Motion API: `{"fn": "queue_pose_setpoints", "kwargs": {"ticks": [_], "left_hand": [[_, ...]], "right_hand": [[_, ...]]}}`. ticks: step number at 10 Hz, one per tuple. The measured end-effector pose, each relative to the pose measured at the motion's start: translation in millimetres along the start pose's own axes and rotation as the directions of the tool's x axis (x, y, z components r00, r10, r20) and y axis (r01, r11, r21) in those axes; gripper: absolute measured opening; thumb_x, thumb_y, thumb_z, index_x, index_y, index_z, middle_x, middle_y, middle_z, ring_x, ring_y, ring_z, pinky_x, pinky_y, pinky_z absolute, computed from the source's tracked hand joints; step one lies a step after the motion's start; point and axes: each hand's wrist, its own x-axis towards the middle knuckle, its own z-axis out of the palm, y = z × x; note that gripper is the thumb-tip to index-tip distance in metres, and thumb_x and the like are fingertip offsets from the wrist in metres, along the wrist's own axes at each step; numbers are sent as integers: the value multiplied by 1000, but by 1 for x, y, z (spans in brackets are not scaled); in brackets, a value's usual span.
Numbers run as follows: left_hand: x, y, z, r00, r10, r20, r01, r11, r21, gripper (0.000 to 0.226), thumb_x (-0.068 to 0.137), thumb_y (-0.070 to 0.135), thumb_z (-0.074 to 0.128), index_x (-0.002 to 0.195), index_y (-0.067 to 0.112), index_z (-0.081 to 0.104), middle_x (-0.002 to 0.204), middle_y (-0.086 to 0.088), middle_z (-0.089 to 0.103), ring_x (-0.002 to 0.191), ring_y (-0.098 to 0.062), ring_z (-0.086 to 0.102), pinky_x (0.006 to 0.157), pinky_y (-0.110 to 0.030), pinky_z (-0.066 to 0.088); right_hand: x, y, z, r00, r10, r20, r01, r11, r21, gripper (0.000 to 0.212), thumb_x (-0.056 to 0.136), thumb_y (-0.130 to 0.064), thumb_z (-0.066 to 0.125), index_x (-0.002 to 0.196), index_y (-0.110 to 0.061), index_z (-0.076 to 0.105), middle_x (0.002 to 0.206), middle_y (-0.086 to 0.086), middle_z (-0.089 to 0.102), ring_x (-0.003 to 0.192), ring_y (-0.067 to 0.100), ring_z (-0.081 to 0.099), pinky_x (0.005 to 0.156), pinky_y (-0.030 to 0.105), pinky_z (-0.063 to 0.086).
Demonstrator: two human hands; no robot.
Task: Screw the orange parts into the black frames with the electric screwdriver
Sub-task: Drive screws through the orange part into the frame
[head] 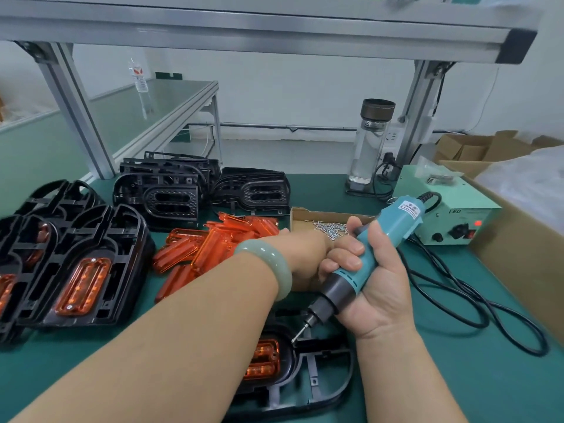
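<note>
Fingers (pixel 348 249) of the right hand (pixel 381 297) are wrapped tight round the blue-green electric screwdriver with a black nose (pixel 370 257). It leans with its thin metal tip pointing down at the black plastic frame (pixel 326 352) lying at the near edge of the green table (pixel 494 392). The tip is just beside the top corner of the see-through orange part (pixel 265 360) that sits inside this frame. The left hand (pixel 305 257), with a pale green bangle (pixel 268 267) on its wrist, reaches over to the flat cardboard tray of small silver screws (pixel 329 228). Its fingers are hidden behind the right hand, so I cannot tell if they hold anything. Left of the tray is a heap of loose orange parts (pixel 213 248). Behind that stand more empty black frames (pixel 171 187). On the far left lie black frames with orange parts already in them (pixel 85 270). To the right a pale green power box (pixel 451 215) shows a red light, and a black cord (pixel 457 303) loops across the table.
</note>
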Motion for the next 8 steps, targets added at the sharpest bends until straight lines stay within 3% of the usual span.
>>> {"fn": "queue_pose_setpoints", "kwargs": {"ticks": [1, 2, 3, 4, 5, 6, 7, 8], "left_hand": [[-8, -3, 0, 997, 81, -9, -75, 960, 268, 19, 82, 17, 50, 98, 8, 53, 94, 4, 62, 35, -13, 51, 42, -15, 41], [-8, 13, -3, 992, 114, -54, -96, 961, 261, 24, 92, 14, 43, 70, 12, 52, 67, -4, 52, 56, -19, 51, 56, -25, 47], [-19, 10, -12, 889, 437, 138, -391, 566, 726, 14, 96, 14, 49, 99, 10, 62, 93, -9, 58, 85, -23, 55, 84, -38, 50], [-19, 7, -12, 848, 507, 154, -407, 436, 802, 22, 96, 14, 48, 111, 6, 63, 105, -13, 64, 97, -29, 60, 86, -41, 49], [-17, 6, -10, 816, 541, 205, -452, 376, 809, 19, 95, 11, 47, 97, 5, 65, 94, -16, 64, 92, -34, 61, 82, -43, 51], [-12, 7, -7, 812, 563, 154, -396, 338, 854, 28, 87, 11, 44, 61, 20, 43, 62, 2, 45, 73, -26, 54, 68, -33, 46], [-10, 7, -8, 777, 615, 137, -411, 330, 850, 22, 80, 14, 50, 60, 21, 45, 57, 5, 48, 64, -21, 53, 60, -28, 39], [-11, 6, -15, 768, 633, 99, -450, 422, 787, 7, 77, 17, 56, 74, 22, 61, 59, 6, 52, 62, -15, 52, 60, -25, 36]], "right_hand": [[0, 1, 0, 1000, -2, -4, 2, 1000, -5, 18, 81, -33, 57, 91, -18, 58, 57, -8, 43, 40, 4, 42, 47, 18, 44], [-1, 3, 1, 1000, 2, -8, -2, 1000, -13, 18, 81, -32, 57, 92, -17, 58, 57, -7, 42, 39, 5, 42, 45, 20, 44], [-1, 4, 2, 1000, 10, 4, -10, 1000, -17, 18, 81, -31, 58, 92, -18, 58, 57, -7, 42, 39, 5, 43, 45, 20, 45], [0, 4, 2, 1000, 21, 9, -21, 1000, -13, 17, 81, -32, 58, 91, -18, 59, 56, -7, 42, 39, 5, 43, 45, 21, 45], [0, 3, 2, 1000, 25, 12, -25, 1000, -10, 17, 80, -32, 58, 90, -19, 59, 56, -8, 43, 39, 5, 43, 45, 20, 45], [0, 3, 2, 1000, 20, 13, -20, 1000, -18, 17, 80, -33, 58, 90, -19, 59, 56, -8, 42, 39, 5, 43, 45, 20, 44], [0, 3, 1, 1000, 18, 10, -18, 1000, -24, 18, 79, -32, 58, 90, -19, 59, 56, -8, 42, 39, 4, 42, 45, 20, 44], [2, 2, 1, 1000, 17, 9, -17, 1000, -19, 17, 79, -32, 58, 90, -19, 59, 57, -8, 42, 40, 4, 42, 46, 20, 44]]}}
